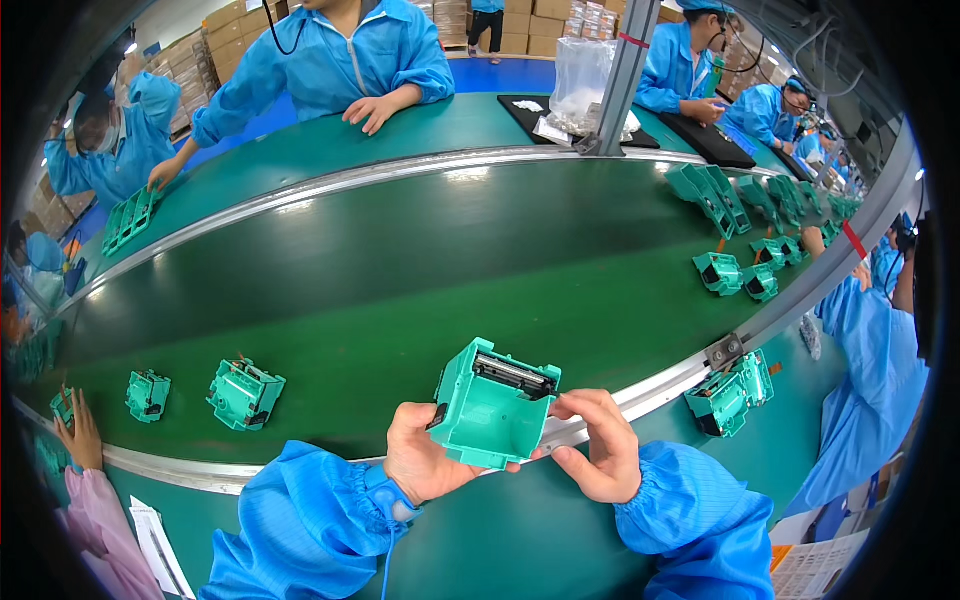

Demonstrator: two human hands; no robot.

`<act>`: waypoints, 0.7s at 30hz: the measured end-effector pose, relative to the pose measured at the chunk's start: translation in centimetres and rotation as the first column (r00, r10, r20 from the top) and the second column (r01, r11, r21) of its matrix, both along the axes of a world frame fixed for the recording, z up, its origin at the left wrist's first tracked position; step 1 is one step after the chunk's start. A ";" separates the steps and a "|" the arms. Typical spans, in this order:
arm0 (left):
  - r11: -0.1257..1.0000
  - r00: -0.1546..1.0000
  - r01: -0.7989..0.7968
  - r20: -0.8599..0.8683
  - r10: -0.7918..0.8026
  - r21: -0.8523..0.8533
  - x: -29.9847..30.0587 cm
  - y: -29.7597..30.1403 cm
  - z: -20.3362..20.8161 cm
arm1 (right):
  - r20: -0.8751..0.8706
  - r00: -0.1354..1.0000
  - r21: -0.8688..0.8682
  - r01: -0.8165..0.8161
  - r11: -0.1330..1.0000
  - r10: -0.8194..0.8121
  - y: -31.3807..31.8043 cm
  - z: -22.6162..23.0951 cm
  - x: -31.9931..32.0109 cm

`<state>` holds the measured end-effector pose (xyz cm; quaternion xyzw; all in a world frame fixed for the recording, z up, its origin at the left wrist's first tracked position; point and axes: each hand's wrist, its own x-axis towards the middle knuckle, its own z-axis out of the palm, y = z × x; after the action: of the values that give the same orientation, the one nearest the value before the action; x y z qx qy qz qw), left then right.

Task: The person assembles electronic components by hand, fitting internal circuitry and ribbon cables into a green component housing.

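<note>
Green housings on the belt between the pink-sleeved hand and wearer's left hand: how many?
2: one green housing nearer the left hand, another housing nearer the pink-sleeved hand; none hidden.

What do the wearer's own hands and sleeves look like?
Sleeves: bright blue, loose, faintly lined, gathered at the wrists. Left hand: no glove, blue wristband with a thin blue cord. Right hand: no glove, no band visible.

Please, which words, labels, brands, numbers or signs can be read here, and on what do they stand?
None can be read clearly.
Printed sheet, lower right: too small and blurred.
White papers, lower left: nothing legible.
Background cartons: any marks too small.
Green casing in the left hand: no readable text.
</note>
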<state>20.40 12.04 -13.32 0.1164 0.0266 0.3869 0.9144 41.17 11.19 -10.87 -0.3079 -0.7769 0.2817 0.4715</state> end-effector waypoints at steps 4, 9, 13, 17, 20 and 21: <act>0.997 0.997 -0.070 0.026 0.069 0.039 0.5 0.0 -0.3 | -0.022 0.999 -0.022 0.029 0.999 -0.029 0.0 0.0 -0.2; 0.488 0.264 -0.324 -0.418 0.869 0.811 0.5 1.7 0.9 | 0.045 0.996 -0.064 0.078 0.995 -0.075 0.1 0.3 -0.2; 0.316 -0.256 0.153 -0.271 0.928 0.936 -0.3 2.4 1.4 | 0.057 0.998 -0.084 0.041 0.996 -0.036 0.1 0.2 -0.2; 0.294 -0.404 0.442 -0.104 0.909 0.848 -0.3 2.2 1.4 | 0.038 0.999 -0.130 0.008 0.991 -0.003 0.0 0.3 -0.3; 0.367 -0.414 0.477 -0.164 0.896 0.799 -0.2 2.1 1.3 | 0.054 0.999 -0.139 0.004 0.990 0.004 0.1 0.2 -0.2; 0.362 -0.425 0.505 -0.140 0.894 0.783 -0.1 2.0 1.2 | 0.068 0.998 -0.144 0.011 0.990 -0.001 0.0 0.2 -0.1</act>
<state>20.32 14.03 -12.10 0.7375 0.5792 0.3423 0.0594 41.04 11.24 -10.65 -0.3529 -0.7690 0.3250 0.4224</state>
